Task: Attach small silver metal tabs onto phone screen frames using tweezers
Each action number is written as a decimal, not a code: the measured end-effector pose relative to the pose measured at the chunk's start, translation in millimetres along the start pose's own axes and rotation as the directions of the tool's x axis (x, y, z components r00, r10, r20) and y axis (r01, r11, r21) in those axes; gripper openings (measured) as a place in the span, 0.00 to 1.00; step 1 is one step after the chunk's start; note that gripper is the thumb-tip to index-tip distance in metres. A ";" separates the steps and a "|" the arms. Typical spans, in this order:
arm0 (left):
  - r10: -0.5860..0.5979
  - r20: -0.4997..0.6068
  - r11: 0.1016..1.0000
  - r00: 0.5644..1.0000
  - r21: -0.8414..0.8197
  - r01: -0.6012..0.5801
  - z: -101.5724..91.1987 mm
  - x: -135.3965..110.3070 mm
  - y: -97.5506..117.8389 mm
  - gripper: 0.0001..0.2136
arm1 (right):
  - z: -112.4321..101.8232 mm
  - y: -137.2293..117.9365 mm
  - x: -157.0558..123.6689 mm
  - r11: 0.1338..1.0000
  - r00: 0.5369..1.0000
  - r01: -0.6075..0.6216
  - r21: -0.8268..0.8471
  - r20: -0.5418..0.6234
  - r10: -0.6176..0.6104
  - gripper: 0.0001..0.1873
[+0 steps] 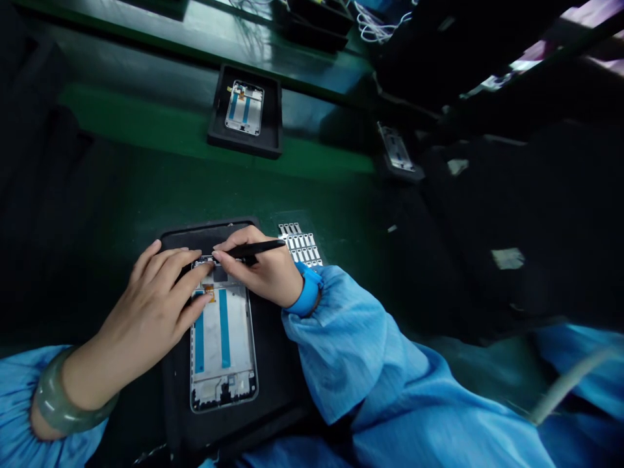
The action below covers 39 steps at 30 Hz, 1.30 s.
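A silver phone frame point(238, 338) with two blue strips and an orange flex cable lies face down on a black tray point(277, 364). My left hand point(156, 292) rests along its upper left edge, fingers stretched out and fingertips touching the frame's top part. In my right hand point(268, 270) is a slim black pen-like tool point(260, 248), pinched between thumb and fingers at the frame's top edge. Its tip is hidden by my fingers. Just beyond that hand lies a clear sheet with rows of small metal pieces point(301, 244).
Farther back, another phone frame point(246, 110) sits in a black tray point(217, 133) on the green bench point(156, 175). A third frame point(397, 149) lies in a holder at right. White cables point(373, 29) lie at the top. Dark material point(536, 214) fills the right side.
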<state>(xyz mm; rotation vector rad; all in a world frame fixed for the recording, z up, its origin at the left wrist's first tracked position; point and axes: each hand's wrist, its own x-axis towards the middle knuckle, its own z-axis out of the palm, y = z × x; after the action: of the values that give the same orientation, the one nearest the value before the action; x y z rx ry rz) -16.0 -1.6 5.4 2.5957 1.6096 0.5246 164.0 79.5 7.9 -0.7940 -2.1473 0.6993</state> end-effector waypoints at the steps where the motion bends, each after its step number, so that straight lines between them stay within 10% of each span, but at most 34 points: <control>1: -0.010 0.000 1.000 1.000 -0.015 0.010 -0.2 0.3 -0.4 0.17 | 0.0 0.2 -0.4 1.000 1.000 0.005 0.002 0.002 -0.005 0.05; 39: -0.208 -0.059 0.978 0.976 -0.001 0.209 2.2 29.9 -4.7 0.06 | -0.2 2.0 1.9 0.987 0.986 -0.150 0.053 -0.065 0.153 0.07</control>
<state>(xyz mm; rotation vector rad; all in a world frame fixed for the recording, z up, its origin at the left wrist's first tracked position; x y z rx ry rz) -7.2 27.1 10.1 2.3961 1.8756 0.5864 163.8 82.2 7.5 -0.9493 -2.0161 0.7865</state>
